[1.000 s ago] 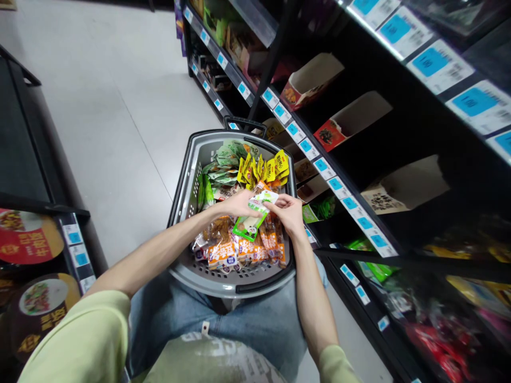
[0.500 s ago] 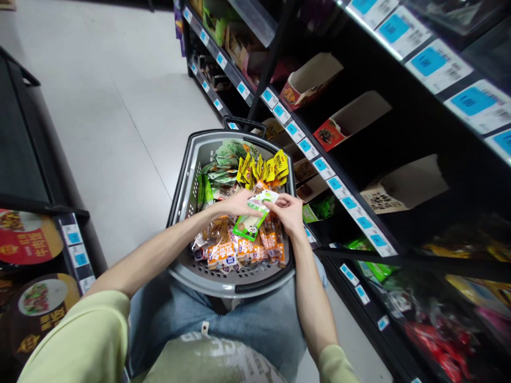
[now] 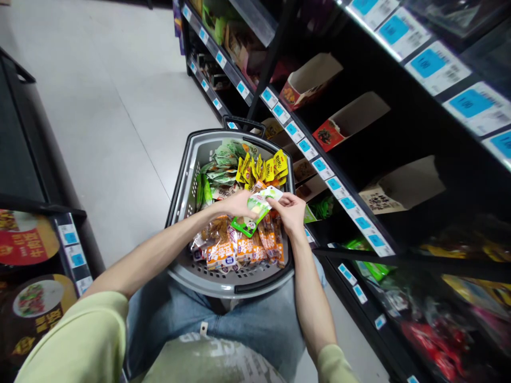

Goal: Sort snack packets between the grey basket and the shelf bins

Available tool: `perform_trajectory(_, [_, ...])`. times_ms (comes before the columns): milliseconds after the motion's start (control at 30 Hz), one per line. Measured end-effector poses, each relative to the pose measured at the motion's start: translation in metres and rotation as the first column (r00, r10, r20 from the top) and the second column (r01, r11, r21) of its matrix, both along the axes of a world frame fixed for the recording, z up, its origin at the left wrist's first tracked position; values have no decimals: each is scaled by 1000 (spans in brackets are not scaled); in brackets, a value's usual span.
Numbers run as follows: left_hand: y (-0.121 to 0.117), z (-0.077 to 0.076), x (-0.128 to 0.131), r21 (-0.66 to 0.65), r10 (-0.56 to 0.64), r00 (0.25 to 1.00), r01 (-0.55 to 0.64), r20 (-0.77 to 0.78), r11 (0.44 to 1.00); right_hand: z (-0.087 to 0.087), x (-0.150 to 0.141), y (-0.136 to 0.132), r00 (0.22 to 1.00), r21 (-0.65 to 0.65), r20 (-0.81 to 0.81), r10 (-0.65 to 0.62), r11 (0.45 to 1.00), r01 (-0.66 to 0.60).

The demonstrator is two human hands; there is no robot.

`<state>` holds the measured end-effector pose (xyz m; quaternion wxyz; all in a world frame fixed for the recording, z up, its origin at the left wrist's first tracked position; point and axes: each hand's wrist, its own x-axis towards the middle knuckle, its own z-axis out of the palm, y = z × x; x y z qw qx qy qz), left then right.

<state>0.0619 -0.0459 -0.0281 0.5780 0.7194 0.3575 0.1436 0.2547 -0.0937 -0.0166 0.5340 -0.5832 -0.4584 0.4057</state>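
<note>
Between my two hands is a green-and-white snack packet (image 3: 249, 224), held slanted over the shopping basket. My left hand (image 3: 240, 204) grips its left side, and my right hand (image 3: 290, 209) pinches its upper right end. Under it, the grey shopping basket (image 3: 223, 287) with a black rim rests at my lap. Orange-and-clear snack packets (image 3: 221, 255) fill the near half of the basket. Farther back stand yellow packets (image 3: 269, 170) on the right and pale green packets (image 3: 223, 159) on the left. A bright green packet (image 3: 205, 190) leans at the left wall.
Dark shelving (image 3: 339, 186) with blue-and-white price tags runs along my right, close to the basket. On it are open cardboard boxes (image 3: 335, 127) and bagged goods. A lower rack with round-lidded tubs (image 3: 42, 308) stands at my left. Grey floor (image 3: 107, 106) stretches ahead.
The packet has tilted slightly and its upper end has shifted a little to the right, along with my right hand. My left hand has stayed nearly in place.
</note>
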Motion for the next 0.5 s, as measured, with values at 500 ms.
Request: perform_trajectory(500, [5, 11, -1, 165, -53, 975, 90, -216, 982, 0, 1, 2, 989, 49, -37, -142, 988, 144])
